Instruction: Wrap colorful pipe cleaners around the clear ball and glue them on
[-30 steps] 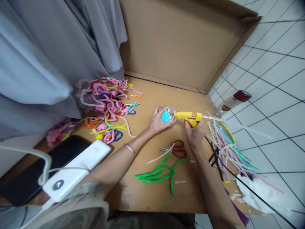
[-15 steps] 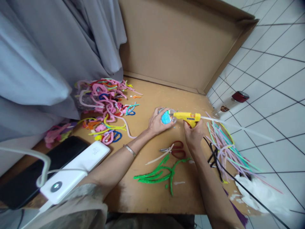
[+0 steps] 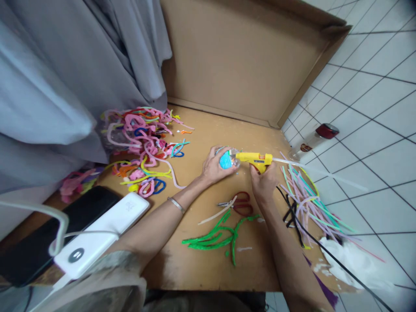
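Glue gun (image 3: 255, 159): yellow body, lying roughly level above the table (image 3: 208, 273), nozzle at the clear object's side, translucent stick protruding from its rear. Clear rounded object (image 3: 229, 158): blue ribbed band around part of it, held above the table.

Grey curtain (image 3: 130, 47), brown cardboard panel (image 3: 227, 56) — upright, white tiles (image 3: 373, 104) — dark grout.

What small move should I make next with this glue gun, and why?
Perhaps squeeze the trigger of the glue gun lightly with your right hand: its nozzle is by the blue piece, your left hand grips that piece, and a clear stick extends behind.
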